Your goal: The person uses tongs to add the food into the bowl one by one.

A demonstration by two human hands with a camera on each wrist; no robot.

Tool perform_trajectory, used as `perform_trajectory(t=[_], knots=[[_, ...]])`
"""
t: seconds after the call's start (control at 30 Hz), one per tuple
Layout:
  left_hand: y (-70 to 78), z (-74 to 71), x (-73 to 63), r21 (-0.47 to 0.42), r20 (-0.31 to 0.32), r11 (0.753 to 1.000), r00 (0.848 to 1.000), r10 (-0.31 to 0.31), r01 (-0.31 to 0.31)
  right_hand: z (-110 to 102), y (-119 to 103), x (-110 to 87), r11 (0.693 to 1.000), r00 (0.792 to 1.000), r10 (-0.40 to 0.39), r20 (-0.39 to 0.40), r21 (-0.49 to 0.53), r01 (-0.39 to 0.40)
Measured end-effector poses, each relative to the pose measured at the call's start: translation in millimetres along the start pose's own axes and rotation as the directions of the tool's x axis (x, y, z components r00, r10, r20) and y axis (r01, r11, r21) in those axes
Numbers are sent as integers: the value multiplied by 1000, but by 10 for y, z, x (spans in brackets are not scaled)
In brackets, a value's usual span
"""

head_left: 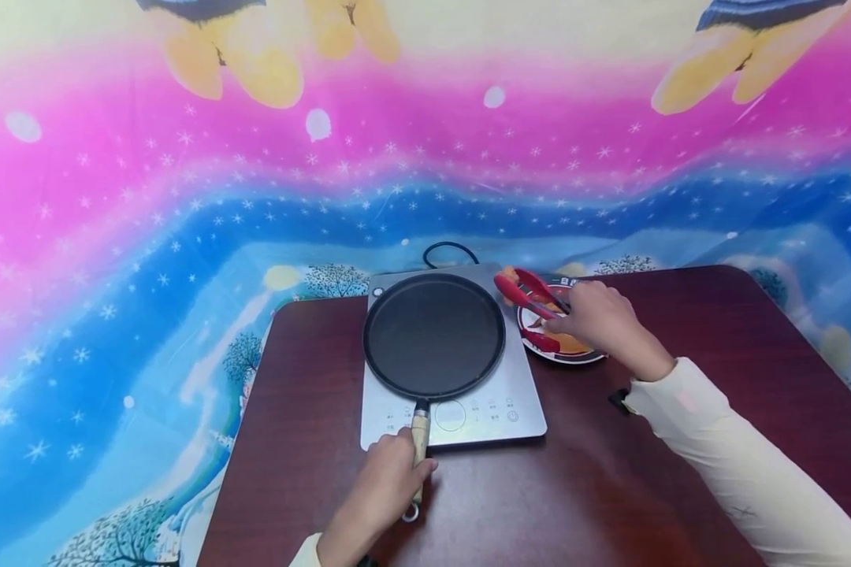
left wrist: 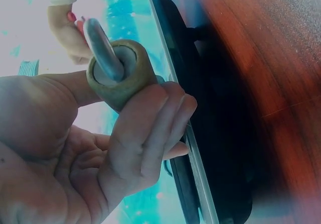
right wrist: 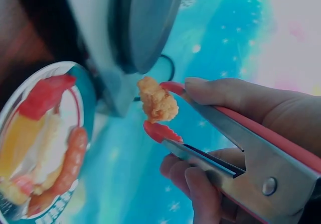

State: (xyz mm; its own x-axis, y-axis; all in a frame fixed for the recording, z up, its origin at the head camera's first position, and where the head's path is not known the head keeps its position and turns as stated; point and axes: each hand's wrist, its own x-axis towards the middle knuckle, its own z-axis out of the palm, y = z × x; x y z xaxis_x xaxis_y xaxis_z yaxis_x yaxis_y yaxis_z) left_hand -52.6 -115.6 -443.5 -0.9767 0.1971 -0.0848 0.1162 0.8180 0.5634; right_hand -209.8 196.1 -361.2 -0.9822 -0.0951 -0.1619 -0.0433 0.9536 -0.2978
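Observation:
My left hand (head_left: 390,468) grips the pale handle (head_left: 420,441) of a black flat frying pan (head_left: 432,335). The left wrist view shows fingers wrapped round the handle's butt (left wrist: 123,91), with its metal hanging ring (left wrist: 100,45). The pan sits on a silver induction cooker (head_left: 525,402), its cooking surface bare. In my right hand (head_left: 603,319) are metal tongs (right wrist: 271,186) with red tips. Between those tips is a golden fried chicken piece (right wrist: 158,103), held up near the pan's right side, above the plate (head_left: 570,361).
On the plate lie a sausage (right wrist: 75,156), a red piece of food (right wrist: 47,96) and a yellow piece (right wrist: 12,146). A black cable (head_left: 450,243) loops behind the cooker. The dark red table (head_left: 312,370) meets a patterned cloth (head_left: 213,236) at its back and left.

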Motion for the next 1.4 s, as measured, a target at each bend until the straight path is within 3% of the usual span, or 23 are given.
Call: perform_trajectory(t=[0.43,1.03,1.4], knots=[[23,-4,16,8,18,1000,1000,-23,22,91,-385,243,992,994,-107,-9,65,108],[43,-1,41,11,40,998,997,-64,63,333,-985,505,983,989,-150,2,-105,149],[16,-6,18,13,14,999,999,-49,49,454,-1165,600,981,984,-179,-1,-70,178]])
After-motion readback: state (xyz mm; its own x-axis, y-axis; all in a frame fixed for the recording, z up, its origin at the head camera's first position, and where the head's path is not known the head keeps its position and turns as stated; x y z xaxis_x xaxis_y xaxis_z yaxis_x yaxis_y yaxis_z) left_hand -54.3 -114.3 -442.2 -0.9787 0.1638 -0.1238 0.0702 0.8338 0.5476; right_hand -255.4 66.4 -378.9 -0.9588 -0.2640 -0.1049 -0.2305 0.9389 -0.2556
